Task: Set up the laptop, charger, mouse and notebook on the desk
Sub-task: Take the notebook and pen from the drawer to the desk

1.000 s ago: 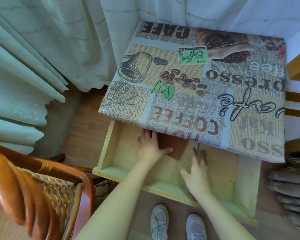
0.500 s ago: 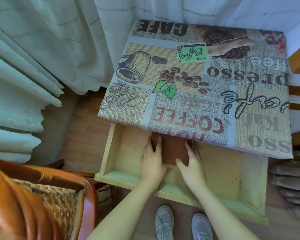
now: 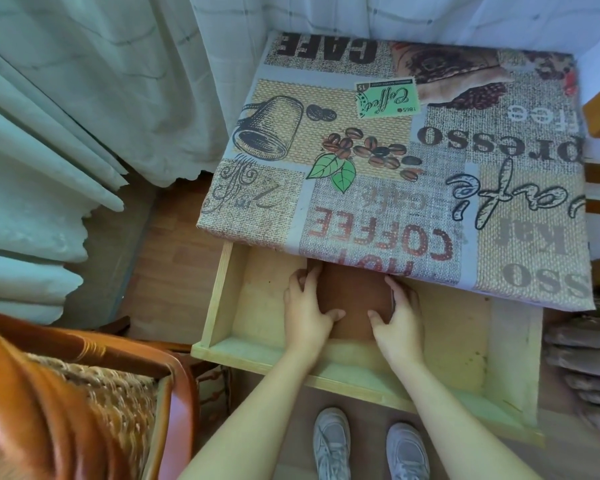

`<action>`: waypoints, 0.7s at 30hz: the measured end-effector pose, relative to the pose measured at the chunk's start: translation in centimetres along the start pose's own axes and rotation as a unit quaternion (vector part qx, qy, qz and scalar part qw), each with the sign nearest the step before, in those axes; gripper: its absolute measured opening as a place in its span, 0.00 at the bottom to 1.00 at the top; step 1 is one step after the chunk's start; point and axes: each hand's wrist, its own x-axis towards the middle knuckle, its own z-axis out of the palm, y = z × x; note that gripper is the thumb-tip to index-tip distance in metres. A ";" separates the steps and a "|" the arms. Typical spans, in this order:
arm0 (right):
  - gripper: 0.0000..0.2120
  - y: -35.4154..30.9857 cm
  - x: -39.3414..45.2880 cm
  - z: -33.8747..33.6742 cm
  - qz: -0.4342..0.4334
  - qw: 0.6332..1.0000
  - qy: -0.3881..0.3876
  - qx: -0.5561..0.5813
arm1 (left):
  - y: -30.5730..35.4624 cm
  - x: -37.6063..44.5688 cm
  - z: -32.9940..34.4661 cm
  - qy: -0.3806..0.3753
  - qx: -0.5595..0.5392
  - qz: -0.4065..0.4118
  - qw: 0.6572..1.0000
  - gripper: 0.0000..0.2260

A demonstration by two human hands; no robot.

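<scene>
A brown notebook (image 3: 355, 294) lies in the open pale wooden drawer (image 3: 257, 344) under the desk, its far end hidden beneath the hanging tablecloth. My left hand (image 3: 305, 310) holds the notebook's left edge, thumb on the cover. My right hand (image 3: 400, 318) grips the right edge, thumb on the cover as well. The desk (image 3: 413, 161) carries a coffee-print cloth with nothing standing on it. No laptop, charger or mouse is in view.
A wooden chair with a woven seat (image 3: 84, 403) stands at the lower left. Pale curtains (image 3: 84, 116) hang at the left and behind the desk. Stacked wood (image 3: 589, 368) lies at the right. My shoes (image 3: 368, 445) are below the drawer front.
My hands came together from flat on the drawer bottom onto the notebook's two sides. The notebook has slid a little out from under the cloth.
</scene>
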 end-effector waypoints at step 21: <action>0.29 0.2 -2.0 -2.8 0.041 0.973 -0.090 0.209 | 0.2 -1.3 -3.2 -0.065 -0.153 0.003 0.986 0.31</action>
